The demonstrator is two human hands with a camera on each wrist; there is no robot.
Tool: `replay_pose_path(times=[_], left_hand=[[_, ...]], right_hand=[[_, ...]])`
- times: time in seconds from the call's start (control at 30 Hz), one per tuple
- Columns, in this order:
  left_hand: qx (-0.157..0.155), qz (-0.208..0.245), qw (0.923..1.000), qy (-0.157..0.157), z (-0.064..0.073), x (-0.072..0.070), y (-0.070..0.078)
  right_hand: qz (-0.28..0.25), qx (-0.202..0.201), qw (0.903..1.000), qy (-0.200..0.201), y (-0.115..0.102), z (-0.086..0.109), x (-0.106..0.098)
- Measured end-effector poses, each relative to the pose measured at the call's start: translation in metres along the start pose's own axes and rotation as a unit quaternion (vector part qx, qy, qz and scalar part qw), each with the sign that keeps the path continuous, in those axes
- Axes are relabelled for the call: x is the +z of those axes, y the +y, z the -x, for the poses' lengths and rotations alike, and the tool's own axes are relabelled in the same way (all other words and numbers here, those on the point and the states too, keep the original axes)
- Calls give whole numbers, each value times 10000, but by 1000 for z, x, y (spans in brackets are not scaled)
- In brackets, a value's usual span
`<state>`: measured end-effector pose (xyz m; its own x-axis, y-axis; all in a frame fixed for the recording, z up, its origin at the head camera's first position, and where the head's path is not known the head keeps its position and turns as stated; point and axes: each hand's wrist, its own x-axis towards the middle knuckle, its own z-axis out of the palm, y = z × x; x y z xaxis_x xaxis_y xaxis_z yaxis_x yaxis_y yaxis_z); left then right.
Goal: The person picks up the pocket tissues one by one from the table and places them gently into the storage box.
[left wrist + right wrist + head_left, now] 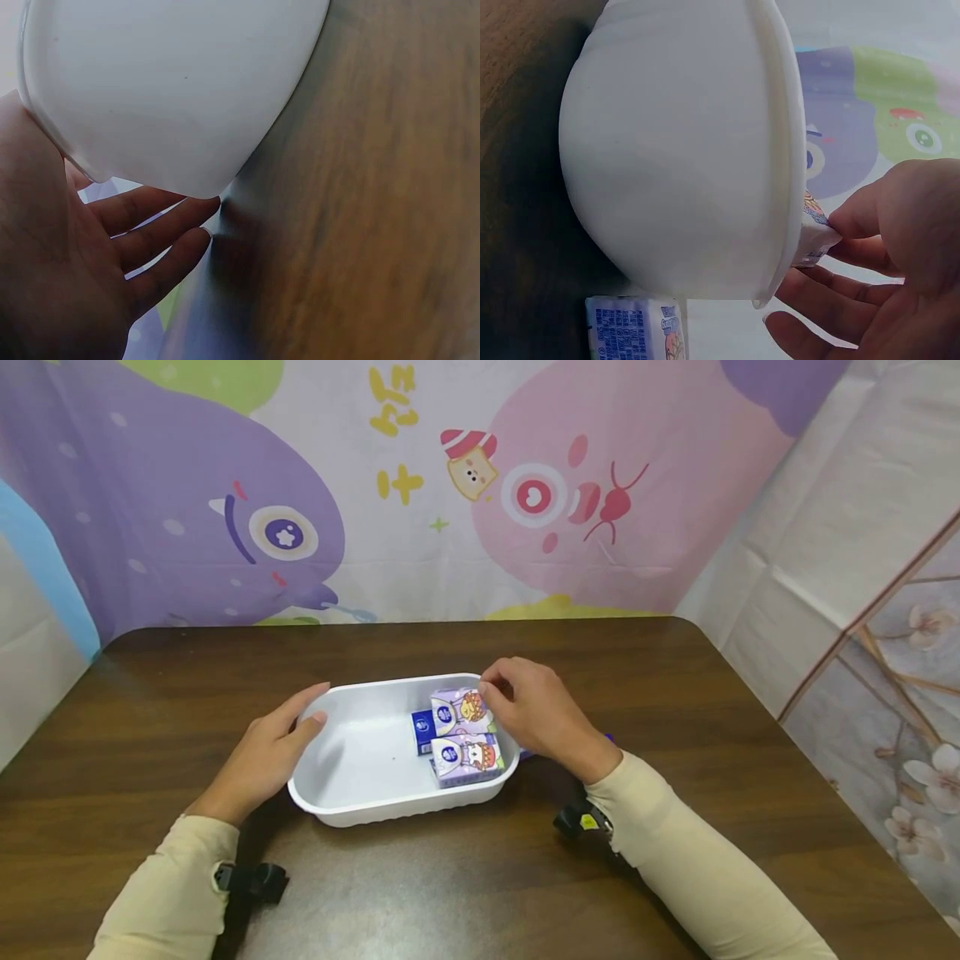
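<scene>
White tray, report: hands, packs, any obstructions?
Left hand at left end of white tray. Right hand pinching far purple pack inside. Another pack outside, by tray's right end. Nothing visibly blocking.

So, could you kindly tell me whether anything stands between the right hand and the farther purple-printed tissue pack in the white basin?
Nothing visible does: the right hand comes over the rim of the white basin, and its fingertips already pinch the right end of that tissue pack.
</scene>
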<state>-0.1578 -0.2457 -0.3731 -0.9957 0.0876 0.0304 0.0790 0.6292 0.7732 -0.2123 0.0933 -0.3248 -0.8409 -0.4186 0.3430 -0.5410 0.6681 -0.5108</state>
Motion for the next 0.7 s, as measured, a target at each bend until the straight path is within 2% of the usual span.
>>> replay_pose_path(times=[0.17,0.4,0.7], left_hand=[[-19,-5,10000,-3,0,0,0],[-42,19,10000,-29,0,0,1],[-39,-2,10000,-22,-1,0,0]], right_hand=[[11,-41,10000,-89,1,0,3],[56,63,9986,-525,1,0,6],[143,-124,9969,-764,1,1,7]])
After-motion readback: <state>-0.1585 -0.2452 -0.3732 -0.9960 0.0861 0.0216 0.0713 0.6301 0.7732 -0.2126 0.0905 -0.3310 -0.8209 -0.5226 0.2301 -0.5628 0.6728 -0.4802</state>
